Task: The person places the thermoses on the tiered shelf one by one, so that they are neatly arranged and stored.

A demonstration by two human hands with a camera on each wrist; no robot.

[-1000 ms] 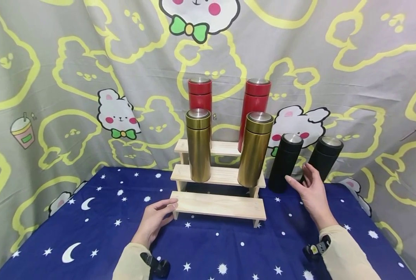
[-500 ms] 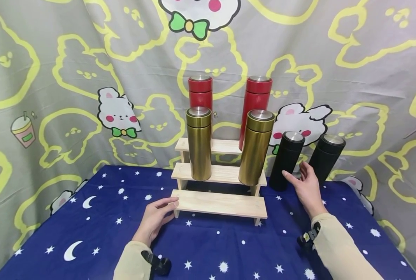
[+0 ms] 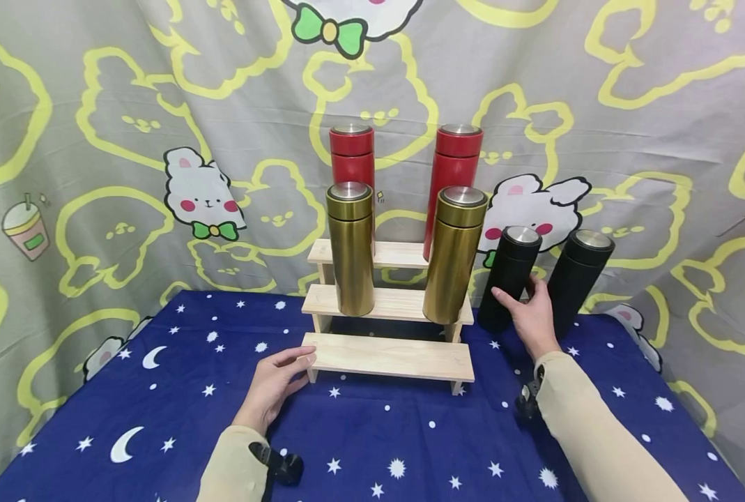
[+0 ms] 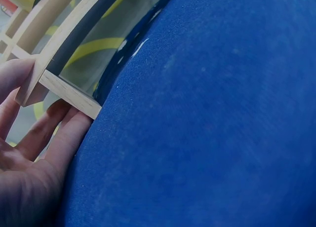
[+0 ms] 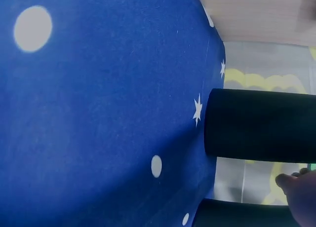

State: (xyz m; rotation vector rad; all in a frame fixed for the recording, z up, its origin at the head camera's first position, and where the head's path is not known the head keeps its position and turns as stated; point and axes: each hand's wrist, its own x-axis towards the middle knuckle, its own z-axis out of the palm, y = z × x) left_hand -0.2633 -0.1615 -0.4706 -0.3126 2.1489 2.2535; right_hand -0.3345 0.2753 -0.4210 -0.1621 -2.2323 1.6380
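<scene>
A three-step wooden stand (image 3: 385, 355) is in the middle of the head view. My left hand (image 3: 278, 383) holds the left end of its lowest board, thumb and fingers around the corner; in the left wrist view, fingers (image 4: 69, 138) lie against the stand's leg (image 4: 71, 94). To the right, two black vacuum flasks stand on the cloth. My right hand (image 3: 535, 317) is at the nearer-left black flask (image 3: 516, 258), thumb across its front, fingers in the gap beside the other black flask (image 3: 582, 268). The right wrist view shows fingertips (image 5: 286, 180) just beside the flask (image 5: 261, 126).
Two gold flasks (image 3: 352, 258) (image 3: 456, 258) stand on the middle step, two red flasks (image 3: 355, 157) (image 3: 456, 150) on the top step behind. A blue star-patterned cloth (image 3: 178, 390) covers the table. A grey printed curtain (image 3: 272, 125) hangs close behind and at both sides.
My right hand has moved left and slightly up, from in front of the right black flask to the left one. The left hand stays on the stand; the view has shifted slightly.
</scene>
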